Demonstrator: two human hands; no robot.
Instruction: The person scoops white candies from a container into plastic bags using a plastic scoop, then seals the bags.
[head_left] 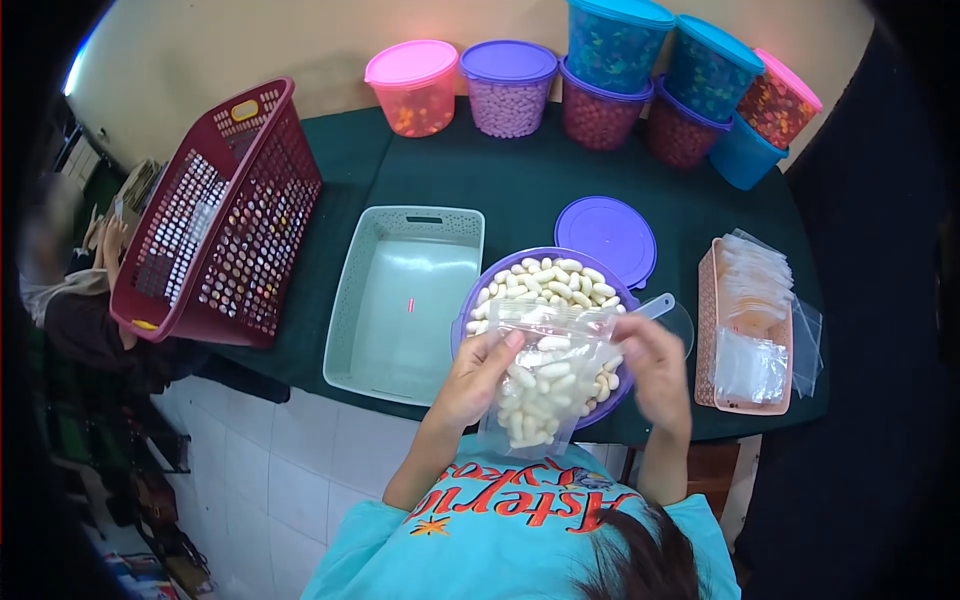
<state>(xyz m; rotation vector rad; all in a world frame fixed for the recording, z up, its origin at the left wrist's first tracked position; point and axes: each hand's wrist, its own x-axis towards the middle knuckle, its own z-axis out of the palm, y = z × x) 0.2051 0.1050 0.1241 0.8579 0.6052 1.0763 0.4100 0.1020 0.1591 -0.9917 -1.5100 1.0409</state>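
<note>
A clear zip bag (pixel 535 405) partly filled with white oblong candies hangs upright in front of me. My left hand (pixel 474 378) is closed on its left edge, thumb across the front. At the bag's upper right corner, my right hand (pixel 655 368) has its fingers curled and pinched on the plastic. Behind and below the bag stands a purple tub (pixel 456 335) full of the same white candies (pixel 560 280). A pale scoop handle (pixel 656 306) sticks out just beyond my right hand, over a clear round dish (pixel 684 325) that is partly hidden.
Left of the tub sits a grey-green tray (pixel 350 300), beside a tall maroon basket (pixel 270 220). A purple lid (pixel 606 240) lies behind the tub. On the right, a pink basket (pixel 706 325) holds plastic bags. Several lidded tubs (pixel 508 95) line the back. Another person (pixel 90 320) is far left.
</note>
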